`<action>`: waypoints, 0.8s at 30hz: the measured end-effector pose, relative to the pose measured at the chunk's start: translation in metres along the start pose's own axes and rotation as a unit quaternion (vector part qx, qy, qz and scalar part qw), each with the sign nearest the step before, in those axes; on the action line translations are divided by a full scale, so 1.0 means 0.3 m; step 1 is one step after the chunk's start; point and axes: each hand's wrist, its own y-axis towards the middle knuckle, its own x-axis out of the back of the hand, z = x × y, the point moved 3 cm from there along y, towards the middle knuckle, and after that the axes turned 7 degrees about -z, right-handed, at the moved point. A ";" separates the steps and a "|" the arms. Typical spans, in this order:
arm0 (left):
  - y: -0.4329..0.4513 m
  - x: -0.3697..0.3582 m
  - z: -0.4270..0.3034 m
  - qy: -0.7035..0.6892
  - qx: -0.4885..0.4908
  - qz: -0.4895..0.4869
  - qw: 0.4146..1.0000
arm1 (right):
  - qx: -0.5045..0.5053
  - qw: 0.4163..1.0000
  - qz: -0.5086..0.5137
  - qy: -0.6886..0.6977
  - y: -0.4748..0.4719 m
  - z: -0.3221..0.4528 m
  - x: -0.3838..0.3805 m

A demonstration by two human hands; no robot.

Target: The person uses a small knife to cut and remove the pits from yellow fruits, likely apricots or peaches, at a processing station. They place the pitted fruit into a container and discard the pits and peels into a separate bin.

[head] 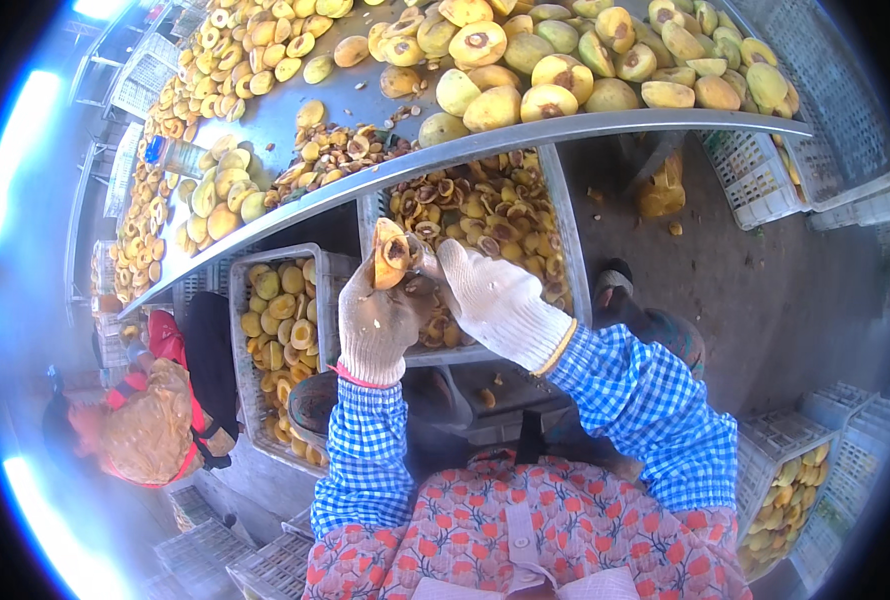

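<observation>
A halved yellow fruit (391, 253) with a dark pit hollow is held upright in my left hand (379, 319), which wears a knitted glove. My right hand (494, 304), gloved too, is closed on a small tool (424, 262), whose tip is beside the cut face; its exact kind is hidden. Both hands are above a plastic crate of fruit scraps (576, 255). Beyond them, the metal table (460, 150) bears many halved fruits (557, 82) and a heap of pits and scraps (340, 150).
A crate of halved fruits (239, 360) stands at my left, another crate (760, 457) at lower right. A bottle with a blue cap (179, 156) lies on the table. A co-worker (152, 427) sits at far left. A yellowish bag (662, 187) is under the table's right part.
</observation>
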 end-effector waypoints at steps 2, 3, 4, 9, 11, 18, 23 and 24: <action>-0.009 -0.015 -0.033 0.164 -0.082 0.007 0.983 | 0.001 1.000 0.003 0.001 0.006 -0.011 -0.002; -0.013 -0.018 -0.043 0.216 -0.117 0.007 0.969 | -0.001 1.000 0.006 -0.006 0.008 -0.016 -0.005; -0.016 -0.019 -0.052 0.266 -0.152 0.008 0.952 | -0.002 1.000 0.008 -0.012 0.009 -0.019 -0.007; 0.015 0.036 0.130 -0.128 0.065 -0.086 0.986 | -0.026 0.998 0.027 0.052 -0.004 -0.017 -0.021; 0.007 0.017 0.121 -0.233 0.095 -0.087 0.964 | -0.029 0.995 0.028 0.090 -0.010 -0.035 -0.041; 0.008 0.032 0.160 -0.186 0.103 -0.076 0.974 | -0.072 0.993 0.055 -0.077 0.017 -0.024 -0.011; 0.002 0.012 0.164 0.062 0.003 0.000 0.998 | -0.090 0.985 0.084 -0.122 0.056 -0.039 -0.045; 0.008 0.015 0.151 -0.087 0.117 -0.005 0.989 | -0.083 0.985 0.081 -0.125 0.066 -0.045 -0.055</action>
